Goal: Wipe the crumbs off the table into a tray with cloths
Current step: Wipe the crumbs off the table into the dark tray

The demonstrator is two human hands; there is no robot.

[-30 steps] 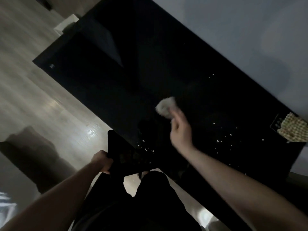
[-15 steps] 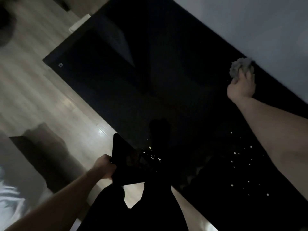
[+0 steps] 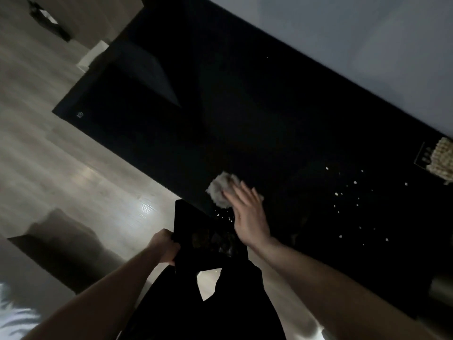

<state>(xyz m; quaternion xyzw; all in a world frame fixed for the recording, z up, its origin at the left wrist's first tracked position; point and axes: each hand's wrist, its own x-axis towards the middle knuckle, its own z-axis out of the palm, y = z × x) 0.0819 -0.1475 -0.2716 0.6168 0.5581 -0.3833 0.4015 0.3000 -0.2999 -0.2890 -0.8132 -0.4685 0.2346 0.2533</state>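
Now sweeping crumbs (image 3: 224,215) off the dark surface (image 3: 245,114): right hand (image 3: 247,217), fingers nearly straight, pressing a cloth (image 3: 219,190) at the near edge; left hand (image 3: 164,246) gripping a tray (image 3: 186,217) just below that edge to catch them. Half a second earlier, reaching far toward the wall; many crumbs (image 3: 355,197) remaining to the right.

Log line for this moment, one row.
left hand: holds tray at table edge | right hand: presses cloth near tray | crumbs: many to the right
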